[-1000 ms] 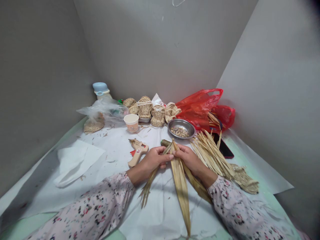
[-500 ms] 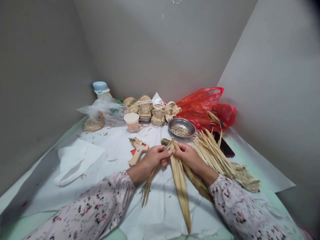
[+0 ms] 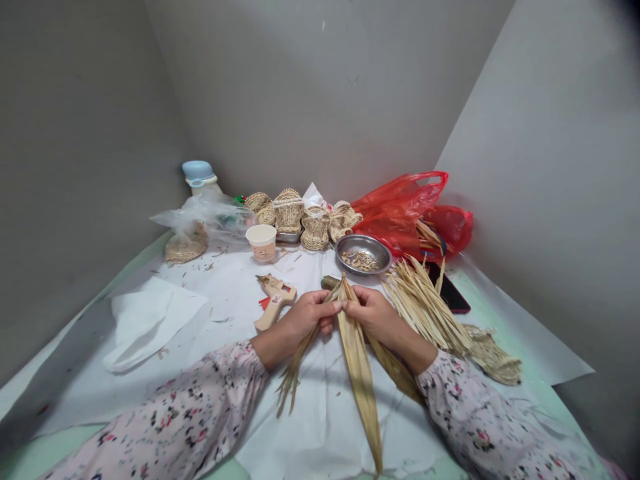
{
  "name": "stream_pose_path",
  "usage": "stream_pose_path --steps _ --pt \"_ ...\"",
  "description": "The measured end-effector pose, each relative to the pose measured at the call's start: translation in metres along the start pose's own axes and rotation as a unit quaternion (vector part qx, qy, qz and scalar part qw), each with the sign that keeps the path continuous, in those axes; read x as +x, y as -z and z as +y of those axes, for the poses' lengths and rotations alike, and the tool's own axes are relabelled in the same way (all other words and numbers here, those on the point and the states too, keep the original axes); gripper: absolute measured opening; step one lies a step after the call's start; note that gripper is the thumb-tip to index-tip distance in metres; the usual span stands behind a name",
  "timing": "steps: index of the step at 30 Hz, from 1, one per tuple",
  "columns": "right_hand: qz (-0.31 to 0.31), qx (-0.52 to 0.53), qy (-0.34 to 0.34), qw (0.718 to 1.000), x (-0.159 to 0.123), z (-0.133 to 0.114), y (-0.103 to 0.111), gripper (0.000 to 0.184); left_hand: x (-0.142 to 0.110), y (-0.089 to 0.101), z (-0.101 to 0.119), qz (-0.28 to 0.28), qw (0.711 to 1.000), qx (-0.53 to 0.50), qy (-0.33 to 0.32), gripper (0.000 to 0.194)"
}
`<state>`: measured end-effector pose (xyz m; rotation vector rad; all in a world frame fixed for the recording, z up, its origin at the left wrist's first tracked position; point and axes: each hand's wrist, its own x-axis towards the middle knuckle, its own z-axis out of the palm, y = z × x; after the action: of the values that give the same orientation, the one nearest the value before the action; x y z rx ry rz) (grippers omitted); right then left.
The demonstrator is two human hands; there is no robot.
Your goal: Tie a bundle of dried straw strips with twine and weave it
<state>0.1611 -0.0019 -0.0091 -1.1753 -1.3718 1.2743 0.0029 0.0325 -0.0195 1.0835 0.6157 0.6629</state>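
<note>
Both my hands pinch the dried leaves near their gathered top, thumbs almost meeting. My left hand (image 3: 315, 315) is closed on the left side of the bunch, where a split, frayed strip (image 3: 296, 373) hangs below the fingers. My right hand (image 3: 373, 313) is closed on the other side. Between them a long dried leaf (image 3: 361, 380) runs down toward me, and a second, darker leaf (image 3: 397, 373) passes under my right wrist. Just behind the bunch lies a greenish-brown stick-like piece (image 3: 330, 283), partly hidden. A beige glue gun (image 3: 276, 298) rests left of my left hand.
A metal bowl (image 3: 363, 255) with scraps stands behind my hands. A bundle of straw strips (image 3: 427, 303) lies right, beside a dark phone (image 3: 454, 293). Farther back are a paper cup (image 3: 263, 243), several woven straw pieces (image 3: 315, 228), red plastic bags (image 3: 400, 213) and a bottle (image 3: 199, 175).
The hands keep the same hold on the leaves, with only slight shifts of the fingers. The whole view has drifted a little.
</note>
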Motion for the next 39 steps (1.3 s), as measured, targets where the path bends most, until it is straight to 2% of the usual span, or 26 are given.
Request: stream_pose_path --steps 10,15,19,23,32,39 --pt "0.013 -0.032 0.007 0.999 0.0008 0.0058 0.0014 0.014 -0.0031 -0.0034 -0.0007 0.001 1.0 -0.026 -0.017 0.016" --pt "0.039 -0.082 0.03 0.995 0.004 0.0083 0.003 0.012 -0.0025 -0.0078 0.0049 0.041 0.996 -0.079 -0.013 0.021" --pt "0.012 -0.041 0.021 0.999 0.0031 0.0038 0.0035 0.014 -0.0026 -0.0085 0.0071 0.069 0.993 -0.097 -0.021 0.022" --pt "-0.009 0.009 0.033 0.999 0.0014 -0.0002 0.0036 0.012 -0.0028 -0.0048 0.0029 0.05 0.996 -0.072 -0.009 0.019" --pt "0.036 0.032 0.002 0.999 0.0034 0.0055 0.0019 0.012 -0.0043 -0.0067 0.0041 0.02 0.997 -0.077 -0.005 0.013" --pt "0.019 0.071 0.001 0.997 0.003 0.0083 0.0029 0.015 -0.0021 -0.0025 -0.001 0.008 0.999 -0.045 0.009 0.018"
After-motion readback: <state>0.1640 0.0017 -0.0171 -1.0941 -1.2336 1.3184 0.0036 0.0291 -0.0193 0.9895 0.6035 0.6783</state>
